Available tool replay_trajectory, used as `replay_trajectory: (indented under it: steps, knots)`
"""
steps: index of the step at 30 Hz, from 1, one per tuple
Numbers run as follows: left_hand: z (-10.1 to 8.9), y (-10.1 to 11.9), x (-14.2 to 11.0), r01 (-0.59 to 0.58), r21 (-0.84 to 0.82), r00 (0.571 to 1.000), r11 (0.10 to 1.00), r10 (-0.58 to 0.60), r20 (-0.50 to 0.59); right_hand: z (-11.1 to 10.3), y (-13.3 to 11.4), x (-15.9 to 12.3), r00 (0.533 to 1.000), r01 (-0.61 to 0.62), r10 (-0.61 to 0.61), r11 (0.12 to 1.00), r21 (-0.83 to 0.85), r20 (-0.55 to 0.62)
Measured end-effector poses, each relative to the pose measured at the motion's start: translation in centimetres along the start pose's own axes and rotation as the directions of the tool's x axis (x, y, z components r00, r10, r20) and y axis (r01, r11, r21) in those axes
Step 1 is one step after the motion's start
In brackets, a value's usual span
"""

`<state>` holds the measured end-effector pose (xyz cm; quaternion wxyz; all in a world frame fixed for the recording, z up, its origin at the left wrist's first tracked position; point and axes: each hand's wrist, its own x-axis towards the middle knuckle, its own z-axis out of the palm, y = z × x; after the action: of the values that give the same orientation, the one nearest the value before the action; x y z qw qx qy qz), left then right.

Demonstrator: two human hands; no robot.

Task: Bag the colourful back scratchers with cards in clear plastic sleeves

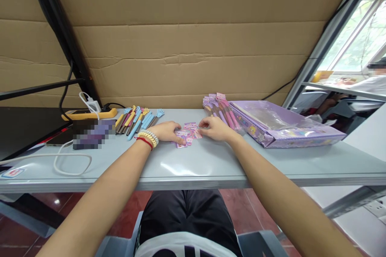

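Observation:
Small pink-and-purple printed cards [189, 132] lie in a loose, overlapping cluster on the grey table, between my two hands. My left hand [167, 131], with beaded bands and a red string at the wrist, rests at the cluster's left side; its thumb and fingers are apart and touch the cards. At the right edge of the cluster is my right hand [216, 128], its fingers bent and the thumb apart from them, the tips by a card. Left of my left hand lie several claw-headed sticks like back scratchers [138, 120], in blue, yellow and magenta.
Behind my right hand lie bagged pink and purple sticks [221, 110] with card tops. A purple box [289, 124] with clear plastic stands at the right. Left are a blurred phone-like thing [95, 134], a white cable [72, 173] and a yellow power strip [70, 115]. Cardboard [193, 40] walls the back.

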<state>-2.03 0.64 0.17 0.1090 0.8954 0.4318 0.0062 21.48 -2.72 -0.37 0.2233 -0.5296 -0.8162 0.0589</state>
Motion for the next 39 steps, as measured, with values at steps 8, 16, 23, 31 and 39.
replay_trajectory:
  steps: [8,16,23,31,39]
  knots:
    - [0.2,0.0,0.1,0.015,0.042,0.996,0.999,-0.011,-0.093,-0.1,0.1,0.0,1.0,0.009,-0.009,1.0,-0.009,0.008]
    - [-0.2,-0.1,0.1,0.297,0.049,0.883,0.954,-0.255,-0.394,-0.4,-0.1,-0.1,1.0,-0.019,0.019,1.0,0.008,0.002]
    - [-0.6,-1.1,-0.7,0.613,0.019,0.71,0.79,-0.54,-0.452,-0.6,-0.5,-0.2,0.999,-0.04,0.04,0.999,0.023,0.014]
    - [-0.4,-2.6,-0.7,0.699,-0.008,0.658,0.715,-0.648,-0.383,-0.8,-0.5,-0.5,0.998,-0.058,0.058,0.998,0.025,0.023]
    - [-0.3,-2.6,-0.4,0.701,-0.015,0.658,0.713,-0.655,-0.371,-0.8,-0.3,-0.3,0.998,-0.052,0.052,0.999,-0.005,0.043]
